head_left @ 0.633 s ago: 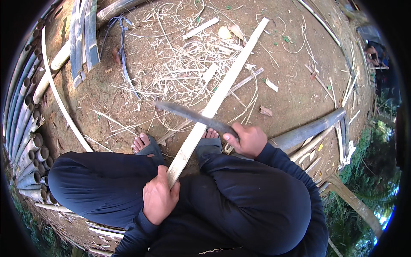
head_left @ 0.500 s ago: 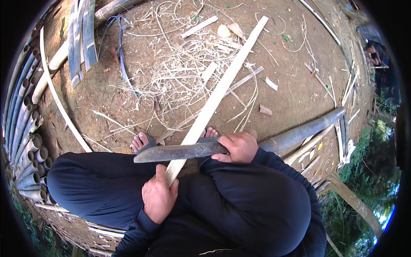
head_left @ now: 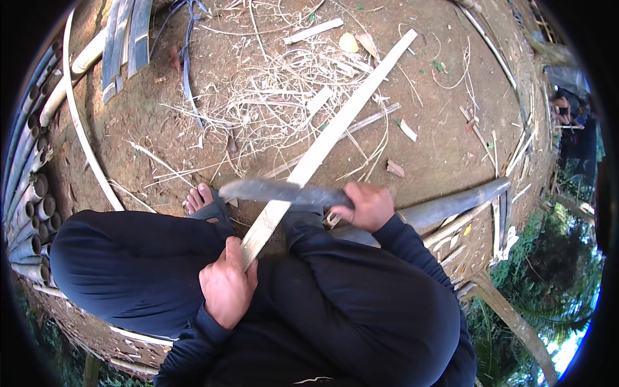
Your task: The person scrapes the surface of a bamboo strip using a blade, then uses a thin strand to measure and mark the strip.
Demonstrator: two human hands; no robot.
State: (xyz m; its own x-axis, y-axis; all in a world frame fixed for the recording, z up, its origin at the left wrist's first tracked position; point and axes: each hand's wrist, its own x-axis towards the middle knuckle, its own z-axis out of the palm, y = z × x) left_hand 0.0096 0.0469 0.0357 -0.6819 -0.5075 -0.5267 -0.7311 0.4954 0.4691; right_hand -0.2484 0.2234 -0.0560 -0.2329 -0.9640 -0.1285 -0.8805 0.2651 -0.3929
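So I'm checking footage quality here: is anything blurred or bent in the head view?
In the head view the dark blade in the right hand is smeared by motion; the bamboo slat held by the left hand is sharp; the fisheye bends edges near the dark rim.

Bamboo slat across lap, machete blade laid crosswise on it, ground ahead.

Slat (head_left: 322, 145) runs from left hand (head_left: 227, 289) at the lap, up and right over the ground (head_left: 451, 148). Machete (head_left: 284, 191) crosses on top of the slat just ahead of the knees, handle end in right hand (head_left: 366, 205), to the right of the slat, blade tip left of it. Foot (head_left: 200, 198) sits left of the blade tip. Shavings pile (head_left: 284, 97) lies beyond the blade, left of the slat. Split strips (head_left: 126, 39) far left; bamboo pole ends (head_left: 32, 213) stacked at left edge. Bamboo pole (head_left: 451, 205) lies right of right hand.
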